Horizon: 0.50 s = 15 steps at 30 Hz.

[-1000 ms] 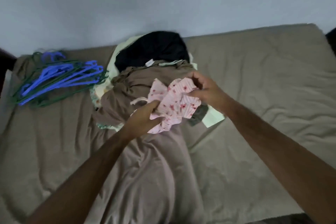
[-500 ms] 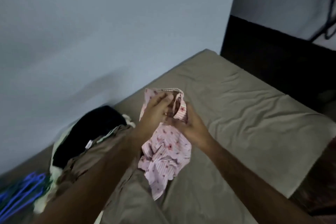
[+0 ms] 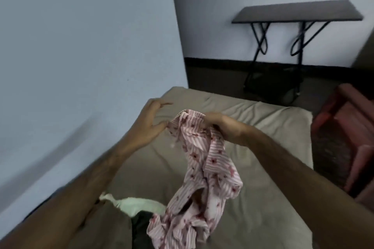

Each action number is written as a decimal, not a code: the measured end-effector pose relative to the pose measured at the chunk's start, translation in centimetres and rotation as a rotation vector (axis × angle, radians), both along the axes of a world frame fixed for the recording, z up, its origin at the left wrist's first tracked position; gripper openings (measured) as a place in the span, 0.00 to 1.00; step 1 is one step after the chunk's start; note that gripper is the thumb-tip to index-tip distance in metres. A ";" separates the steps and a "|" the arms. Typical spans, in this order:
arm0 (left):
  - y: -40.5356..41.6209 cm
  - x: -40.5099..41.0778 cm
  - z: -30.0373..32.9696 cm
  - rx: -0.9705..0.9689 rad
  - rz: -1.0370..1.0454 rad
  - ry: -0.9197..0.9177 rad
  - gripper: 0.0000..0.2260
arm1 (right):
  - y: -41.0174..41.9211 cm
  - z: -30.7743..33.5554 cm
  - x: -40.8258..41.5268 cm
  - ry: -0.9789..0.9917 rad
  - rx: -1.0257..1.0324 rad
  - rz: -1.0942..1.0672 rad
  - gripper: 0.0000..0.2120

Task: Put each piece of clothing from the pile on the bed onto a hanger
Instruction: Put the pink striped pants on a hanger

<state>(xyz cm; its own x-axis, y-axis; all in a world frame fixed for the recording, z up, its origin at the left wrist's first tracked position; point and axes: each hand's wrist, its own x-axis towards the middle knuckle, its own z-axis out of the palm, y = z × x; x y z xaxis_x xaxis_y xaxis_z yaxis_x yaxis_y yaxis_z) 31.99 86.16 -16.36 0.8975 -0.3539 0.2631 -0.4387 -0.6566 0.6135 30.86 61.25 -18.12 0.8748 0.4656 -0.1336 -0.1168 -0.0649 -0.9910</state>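
My right hand (image 3: 220, 127) grips the pink top (image 3: 204, 178) by its upper edge, hanging above the bed (image 3: 253, 168); my left hand (image 3: 149, 125) touches it, fingers loosely spread. No hanger in sight, so I judge hanging barely begun; more clothes (image 3: 139, 205) wait below.

One view only, head-worn, wide-angle. Looks forward and down from above the forearms, along the bed (image 3: 253, 147) toward its far corner. Left hand (image 3: 149, 125) and right hand (image 3: 220, 125) sit near frame centre, close to the lens; forearms run in from the bottom edge. Frame is tilted. Wall (image 3: 81, 46) fills the left; a folding table (image 3: 297, 11) stands far off, upper right. Edges bend.
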 end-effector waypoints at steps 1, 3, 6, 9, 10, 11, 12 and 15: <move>0.1 0.5 0.2 0.026 -0.107 0.058 0.20 | 0.0 -0.3 -0.1 -0.026 -0.010 -0.018 0.06; 0.7 1.6 -0.7 0.117 -0.291 0.220 0.18 | 0.4 -0.9 -0.4 -0.099 -0.036 -0.075 0.09; 2.2 1.4 -4.4 0.143 -0.459 0.297 0.26 | 1.3 -2.6 -1.9 -0.194 -0.025 -0.199 0.21; 3.5 -1.8 -8.2 -0.035 -0.499 0.334 0.25 | 2.8 -3.7 -5.7 -0.245 -0.061 -0.288 0.17; 3.9 -3.1 -9.1 -0.063 -0.482 0.301 0.22 | 3.6 -4.1 -7.4 -0.255 -0.078 -0.294 0.17; 4.2 -4.6 -9.7 -0.067 -0.454 0.240 0.19 | 4.5 -4.4 -9.2 -0.262 -0.099 -0.300 0.17; 4.4 -5.7 -10.1 -0.089 -0.430 0.168 0.15 | 5.3 -4.6 -10.8 -0.270 -0.126 -0.303 0.18; 6.2 -9.9 -8.2 -0.180 -0.331 -0.012 0.04 | 6.4 -3.0 -17.0 -0.369 -0.314 -0.319 0.16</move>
